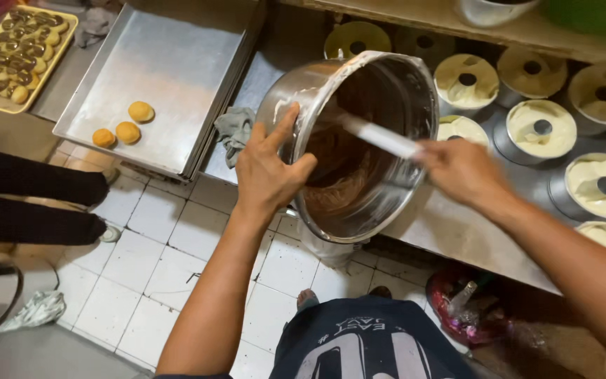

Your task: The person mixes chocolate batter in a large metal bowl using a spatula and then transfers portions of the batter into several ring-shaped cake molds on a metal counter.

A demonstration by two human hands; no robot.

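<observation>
Left hand (pixel 268 172) grips the tilted steel bowl (pixel 359 140); right hand (pixel 461 172) holds the spatula (pixel 380 137), scraping chocolate batter (pixel 338 175); right-side ring moulds (pixel 601 186) already hold pale batter.

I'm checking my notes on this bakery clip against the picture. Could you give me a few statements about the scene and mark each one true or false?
1. The left hand grips the rim of a tilted steel mixing bowl. True.
2. The batter in the bowl is white. False: it is brown, chocolate-coloured.
3. The right hand holds a white spatula that reaches into the bowl. True.
4. The ring moulds on the right are empty. False: those seen clearly hold pale batter.
5. Three small round golden buns lie on the large metal tray. True.
6. The floor is bare wood. False: it is white tile.
</observation>
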